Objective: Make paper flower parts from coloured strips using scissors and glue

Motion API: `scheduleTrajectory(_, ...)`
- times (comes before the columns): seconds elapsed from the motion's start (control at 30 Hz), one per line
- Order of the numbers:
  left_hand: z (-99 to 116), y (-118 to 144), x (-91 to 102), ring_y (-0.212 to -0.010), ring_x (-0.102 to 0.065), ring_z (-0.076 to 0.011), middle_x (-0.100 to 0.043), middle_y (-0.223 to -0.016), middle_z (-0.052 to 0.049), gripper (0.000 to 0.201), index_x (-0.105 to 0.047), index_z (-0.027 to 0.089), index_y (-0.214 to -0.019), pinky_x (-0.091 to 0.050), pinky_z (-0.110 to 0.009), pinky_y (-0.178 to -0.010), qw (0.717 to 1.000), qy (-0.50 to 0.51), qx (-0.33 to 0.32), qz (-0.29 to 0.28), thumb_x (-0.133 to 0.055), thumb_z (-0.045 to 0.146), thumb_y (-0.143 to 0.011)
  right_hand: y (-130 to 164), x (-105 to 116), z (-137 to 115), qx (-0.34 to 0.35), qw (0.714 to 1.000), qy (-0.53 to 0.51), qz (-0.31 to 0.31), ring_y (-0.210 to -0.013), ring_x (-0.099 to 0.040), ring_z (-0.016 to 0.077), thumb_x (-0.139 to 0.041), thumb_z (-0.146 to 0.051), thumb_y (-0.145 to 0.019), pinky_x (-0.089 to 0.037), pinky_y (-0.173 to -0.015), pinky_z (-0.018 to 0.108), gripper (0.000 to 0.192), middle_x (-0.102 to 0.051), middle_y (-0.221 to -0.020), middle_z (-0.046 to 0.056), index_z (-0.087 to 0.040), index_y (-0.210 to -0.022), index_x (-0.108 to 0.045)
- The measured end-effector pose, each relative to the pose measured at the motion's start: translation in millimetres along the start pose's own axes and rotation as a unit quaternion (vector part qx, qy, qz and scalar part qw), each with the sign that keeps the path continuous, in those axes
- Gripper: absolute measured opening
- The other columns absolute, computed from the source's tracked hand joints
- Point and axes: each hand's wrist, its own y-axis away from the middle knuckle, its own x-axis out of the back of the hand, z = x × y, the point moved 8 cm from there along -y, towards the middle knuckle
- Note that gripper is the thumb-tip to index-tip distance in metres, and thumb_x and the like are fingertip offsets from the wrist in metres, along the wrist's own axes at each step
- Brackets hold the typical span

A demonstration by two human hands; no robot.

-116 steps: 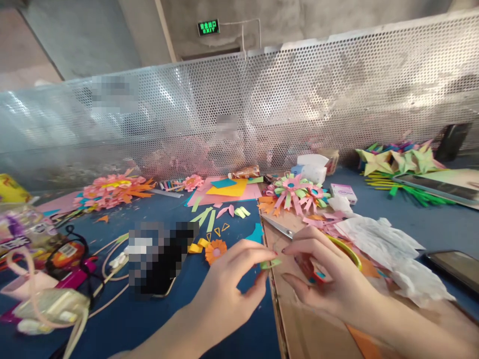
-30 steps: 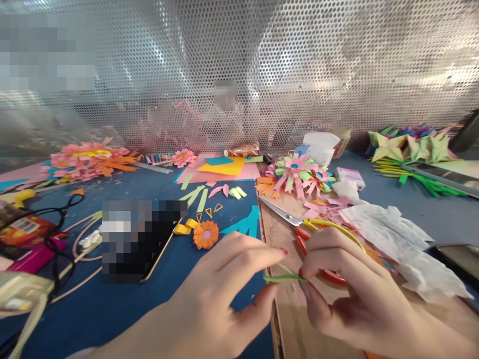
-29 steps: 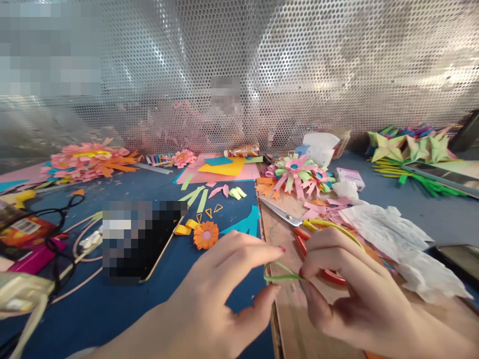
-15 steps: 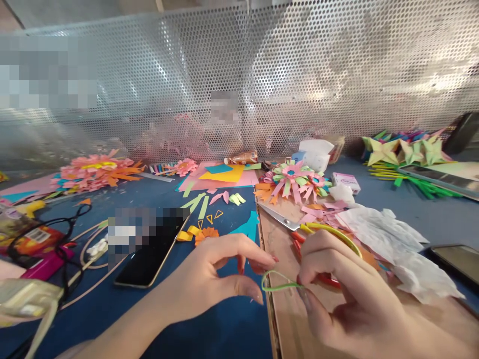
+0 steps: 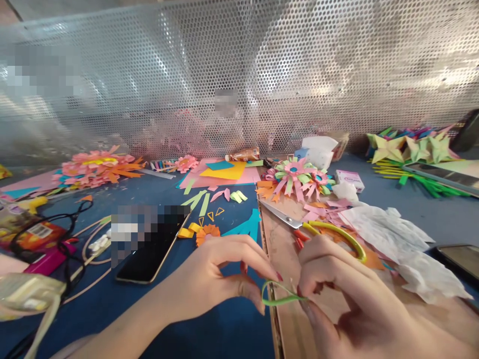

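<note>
A narrow green paper strip (image 5: 279, 302), bent into a teardrop loop, hangs over the seam between the blue table and a brown board. My right hand (image 5: 344, 294) pinches its ends together between thumb and forefinger. At the loop's rounded end is my left hand (image 5: 224, 274), thumb and forefinger apart and curved about it; I cannot tell if they touch the paper. Behind the right hand lie scissors (image 5: 284, 217) with yellow and red handles. An orange paper flower (image 5: 207, 234) and small yellow paper triangles (image 5: 210, 216) rest beyond the left hand.
A black phone (image 5: 153, 249) and tangled cables (image 5: 77, 234) lie to the left. Crumpled tissue (image 5: 389, 229) spreads over the right side. Further back are paper flowers (image 5: 295, 177), coloured sheets (image 5: 224, 172) and a glue tube (image 5: 243, 154), before a perforated metal panel (image 5: 209, 65).
My left thumb and forefinger have come closer to the green loop, which has widened a little and sits slightly lower in view. My right hand keeps its pinch.
</note>
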Motion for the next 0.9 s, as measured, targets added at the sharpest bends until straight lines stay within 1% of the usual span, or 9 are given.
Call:
scheduleTrajectory(0.13, -2.6, 1.1, -1.5, -0.081, -0.063, -0.0141, -0.063, -0.088, -0.004, 0.022, -0.071, 0.020, -0.090, -0.057, -0.019, -0.060, 1.000, 0.022, 0.013, -0.006, -0.065, 0.007, -0.074, -0.4, -2.4, 0.7, 0.001, 1.000, -0.013, -0.005, -0.072, -0.047, 0.0093, -0.058, 0.001, -0.065, -0.041, -0.058, 0.021, 0.031, -0.048, -0.081, 0.000, -0.018, -0.087, -0.049)
scheduleTrajectory(0.37, -5.4, 0.0, -1.7, -0.078, -0.063, -0.0130, -0.063, -0.087, -0.003, 0.021, -0.071, 0.019, -0.089, -0.057, -0.018, -0.059, 0.999, 0.024, 0.022, -0.007, -0.064, 0.005, -0.075, -2.6, -5.3, 0.1, 0.000, 1.000, -0.021, -0.017, -0.071, -0.048, 0.0089, -0.057, 0.002, -0.065, -0.041, -0.058, 0.021, 0.031, -0.047, -0.082, -0.001, -0.018, -0.086, -0.048)
scheduleTrajectory(0.53, -3.0, 0.2, -0.5, -0.077, -0.062, -0.0121, -0.065, -0.085, -0.004, 0.018, -0.071, 0.017, -0.086, -0.055, -0.019, -0.064, 1.000, -0.020, 0.017, -0.005, -0.065, 0.004, -0.074, -1.6, -6.2, -2.6, 0.002, 0.999, -0.034, -0.025, -0.072, -0.049, 0.0088, -0.057, 0.001, -0.064, -0.042, -0.059, 0.021, 0.030, -0.047, -0.082, -0.001, -0.017, -0.086, -0.047)
scheduleTrajectory(0.7, -2.1, -0.2, -0.7, -0.079, -0.062, -0.0127, -0.066, -0.084, -0.003, 0.022, -0.070, 0.016, -0.084, -0.053, -0.018, -0.065, 0.998, -0.060, 0.022, -0.011, -0.065, -0.001, -0.072, 0.9, -10.6, -0.3, -0.008, 0.998, -0.046, -0.034, -0.071, -0.049, 0.0085, -0.056, 0.001, -0.064, -0.042, -0.058, 0.020, 0.031, -0.048, -0.082, -0.001, -0.019, -0.085, -0.046)
scheduleTrajectory(0.9, -0.5, -0.6, -0.8, -0.081, -0.062, -0.0132, -0.066, -0.085, -0.004, 0.017, -0.070, 0.016, -0.084, -0.051, -0.020, -0.069, 0.996, -0.079, 0.023, -0.018, -0.066, 0.004, -0.073, 1.8, -12.0, -1.2, -0.019, 0.998, -0.047, -0.041, -0.071, -0.051, 0.0094, -0.055, 0.001, -0.065, -0.043, -0.058, 0.021, 0.031, -0.049, -0.081, -0.001, -0.020, -0.086, -0.045)
